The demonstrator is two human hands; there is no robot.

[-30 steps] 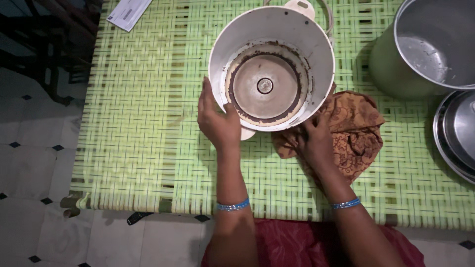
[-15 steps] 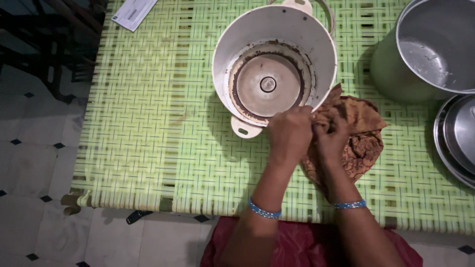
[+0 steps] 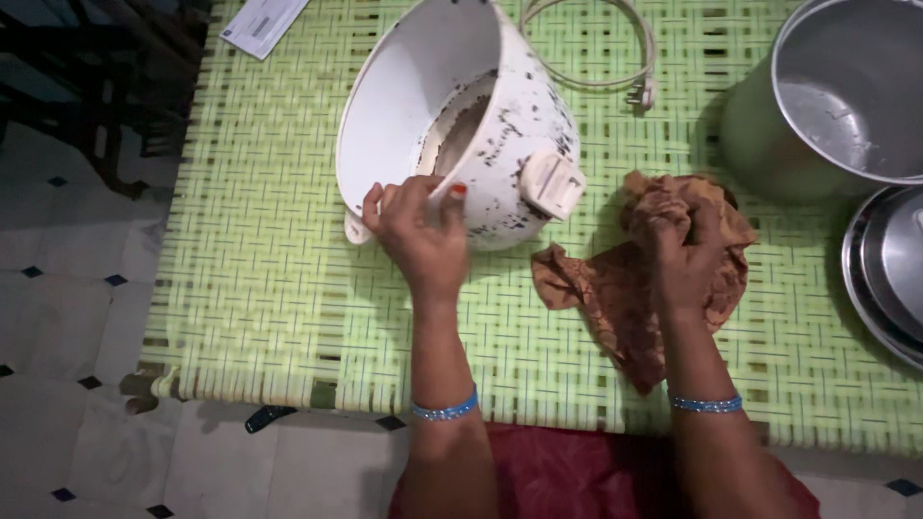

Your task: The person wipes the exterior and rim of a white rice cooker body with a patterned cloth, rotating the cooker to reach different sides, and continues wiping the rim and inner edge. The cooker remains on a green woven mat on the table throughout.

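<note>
Up at twelve o'clock from your left hand (image 3: pixel 420 231), the white rice cooker body (image 3: pixel 452 115) was tipped on its side, its open mouth turned toward ten o'clock and its speckled outer wall and square front switch panel (image 3: pixel 552 184) facing you. Your left hand was clamped on the cooker's rim, thumb inside and fingers outside. Your right hand (image 3: pixel 685 258) was closed around a bunched brown patterned cloth (image 3: pixel 625 288), which trailed down to six o'clock and lay just beside the cooker without touching it. The cooker's cord (image 3: pixel 615 48) looped loose at one o'clock. Free room lay at nine o'clock, where the green woven cot surface (image 3: pixel 260 240) ran bare to its edge, with a white paper (image 3: pixel 258 21) near the far corner. At three o'clock the space was tight: a large steel pot (image 3: pixel 846 86) and a stack of steel lids (image 3: pixel 889 259) crowded that side. Below the near edge was pale tiled floor (image 3: pixel 67 317) with small dark diamonds.
</note>
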